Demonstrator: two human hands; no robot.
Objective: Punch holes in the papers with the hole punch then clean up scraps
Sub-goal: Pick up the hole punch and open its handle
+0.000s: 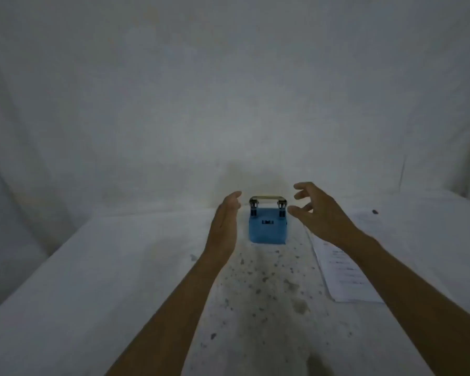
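The small blue hole punch with a metal bar along its top [267, 223] sits upright near the far edge of the worktop covered in white cloth [98, 267], pretty much dead centre and close to the back wall. Both hands are up on either side of it, not touching it as far as I can see. The left hand [224, 223] is held flat, fingers straight and together, palm facing the punch, just beside its left side. The right hand [319, 210] is spread and curled, fingers apart, empty, hovering near the punch's upper right corner.

In front of the punch the cloth is peppered with small dark specks [266, 278], probably the punched-out paper scraps, though the picture's too dim and soft to be sure. They run in a loose band from the punch toward the camera, between the two forearms. A stack of white printed papers [342, 278] lies flat to the right, partly under the right forearm, angled a bit.

The wall behind is draped in wrinkled white fabric [228, 90]. The left half of the worktop is bare cloth out to its left edge.
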